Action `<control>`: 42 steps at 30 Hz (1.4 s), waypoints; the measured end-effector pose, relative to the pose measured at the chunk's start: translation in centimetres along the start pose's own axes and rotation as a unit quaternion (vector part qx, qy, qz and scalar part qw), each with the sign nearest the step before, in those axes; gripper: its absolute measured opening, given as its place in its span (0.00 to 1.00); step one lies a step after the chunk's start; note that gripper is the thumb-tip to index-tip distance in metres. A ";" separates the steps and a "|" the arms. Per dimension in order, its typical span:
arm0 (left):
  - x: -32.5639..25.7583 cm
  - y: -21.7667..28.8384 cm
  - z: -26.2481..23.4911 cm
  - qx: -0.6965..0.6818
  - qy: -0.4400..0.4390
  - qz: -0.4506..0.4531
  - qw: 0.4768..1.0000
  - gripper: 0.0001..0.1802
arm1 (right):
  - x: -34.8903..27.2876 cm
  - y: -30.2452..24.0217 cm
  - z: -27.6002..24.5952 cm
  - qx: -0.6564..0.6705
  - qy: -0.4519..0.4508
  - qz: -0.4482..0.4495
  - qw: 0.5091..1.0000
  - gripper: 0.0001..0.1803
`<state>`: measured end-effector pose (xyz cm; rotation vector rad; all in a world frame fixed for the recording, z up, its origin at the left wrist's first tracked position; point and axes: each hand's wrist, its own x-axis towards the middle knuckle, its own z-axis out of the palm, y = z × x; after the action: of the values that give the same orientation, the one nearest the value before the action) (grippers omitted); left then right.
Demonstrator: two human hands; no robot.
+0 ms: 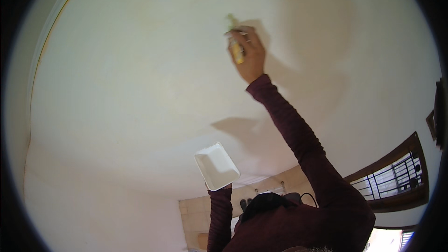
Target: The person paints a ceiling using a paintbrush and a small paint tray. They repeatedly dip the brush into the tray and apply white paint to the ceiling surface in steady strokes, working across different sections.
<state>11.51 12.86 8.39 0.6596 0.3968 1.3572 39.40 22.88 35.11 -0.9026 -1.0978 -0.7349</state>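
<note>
Neither of my hands is in view. In front of me a person in a dark maroon long-sleeved top (303,224) is seen from behind, with both arms raised. Their right hand (251,58) is closed around a brush with a yellow handle (237,51), and its greenish tip (231,18) touches the white ceiling (140,65). Their left hand, mostly hidden, holds up a white square foam tray (216,165) from below. The tray looks empty and tilts toward me.
A dark wood-framed window with metal bars (392,177) is at the lower right. A beige tiled wall strip (200,214) shows beneath the ceiling, beside the person's head. Shadows of the arm and tray fall on the ceiling.
</note>
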 end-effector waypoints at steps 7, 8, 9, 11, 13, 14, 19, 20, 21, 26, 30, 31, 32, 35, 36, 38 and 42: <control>-0.4 0.7 0.7 0.167 -0.047 0.045 0.984 0.30 | -1.1 -2.3 0.6 0.177 -0.067 0.072 0.979 0.11; -0.4 0.8 0.9 0.183 -0.051 0.048 0.981 0.29 | -1.1 -1.0 0.2 0.220 -0.059 0.087 0.970 0.10; -0.4 0.9 1.2 0.199 -0.057 0.050 0.977 0.29 | -1.0 0.8 -0.3 0.247 -0.042 0.094 0.963 0.10; 0.1 0.3 -0.1 0.402 -0.078 0.132 0.903 0.29 | -0.1 4.0 -2.9 0.161 -0.026 0.072 0.984 0.11; -0.4 0.6 0.7 0.374 -0.063 0.092 0.920 0.29 | 0.9 5.9 -5.9 0.163 -0.001 0.107 0.981 0.08; -0.5 0.7 1.3 0.303 -0.055 0.037 0.951 0.29 | 1.4 7.7 -7.6 0.134 0.014 0.094 0.986 0.07; -0.1 0.2 0.4 0.125 -0.039 0.013 0.991 0.28 | 4.9 14.0 -14.1 -0.035 0.102 0.082 0.991 0.06; 0.0 0.2 0.5 0.057 -0.032 -0.006 0.998 0.28 | 5.5 14.7 -14.4 -0.044 0.137 0.081 0.986 0.07; 0.0 0.1 0.4 -0.012 -0.021 -0.024 0.999 0.28 | 6.0 15.2 -14.4 -0.060 0.148 0.071 0.985 0.07; 0.1 -0.2 0.8 0.050 -0.034 0.010 0.998 0.28 | 8.1 12.7 -11.7 -0.150 0.148 0.000 0.977 0.12; -0.6 0.0 1.0 0.143 -0.035 0.040 0.988 0.28 | 7.4 7.9 -8.1 -0.094 0.074 -0.005 0.993 0.13; -0.7 0.3 1.6 0.095 -0.020 0.020 0.995 0.28 | 7.1 6.9 -7.3 -0.072 0.059 -0.009 0.996 0.13; -0.9 0.4 1.8 0.114 -0.024 0.022 0.993 0.28 | 6.8 5.4 -6.9 -0.037 0.028 -0.005 0.999 0.12; -0.8 0.5 2.3 0.233 -0.062 0.053 0.969 0.28 | 6.8 3.6 -7.1 0.052 -0.031 0.030 0.998 0.10; -0.7 0.5 2.5 0.250 -0.072 0.056 0.964 0.28 | 7.1 4.7 -7.1 0.100 -0.029 0.043 0.994 0.10; -0.6 0.6 2.7 0.154 -0.050 0.018 0.987 0.27 | 8.1 6.5 -7.6 0.140 -0.031 0.073 0.987 0.09; -0.3 -0.1 1.9 0.124 -0.039 0.021 0.991 0.28 | 11.4 12.0 -11.6 0.165 0.001 0.160 0.973 0.13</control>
<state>12.70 12.21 9.78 0.9290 0.4958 1.3285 57.98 17.39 40.89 -0.7669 -1.0049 -0.2747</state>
